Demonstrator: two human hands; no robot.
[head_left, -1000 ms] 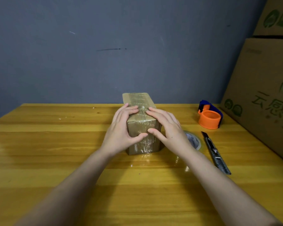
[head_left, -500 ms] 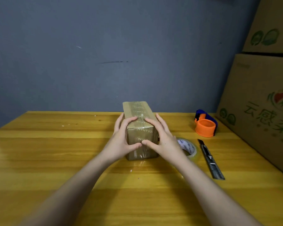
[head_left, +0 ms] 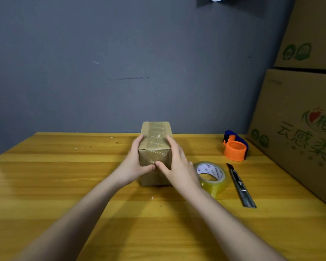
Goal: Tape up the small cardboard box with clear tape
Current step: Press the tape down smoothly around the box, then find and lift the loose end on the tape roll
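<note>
The small cardboard box (head_left: 155, 147) stands on the wooden table (head_left: 64, 185), wrapped in glossy clear tape. My left hand (head_left: 133, 164) lies flat against the box's left side, fingers straight and pointing away from me. My right hand (head_left: 178, 166) presses the right side the same way. Both thumbs reach across the near face and meet at its middle. The roll of clear tape (head_left: 211, 176) lies flat on the table just right of my right wrist.
A utility knife (head_left: 240, 185) lies right of the tape roll. An orange and blue tape dispenser (head_left: 235, 147) stands behind it. Large printed cartons (head_left: 299, 119) are stacked along the table's right edge. A grey wall (head_left: 120, 72) is close behind the box.
Both hands have slid from the box's top down onto its sides, and the thumbs have come together on the near face. The camera has tilted up, showing more wall.
</note>
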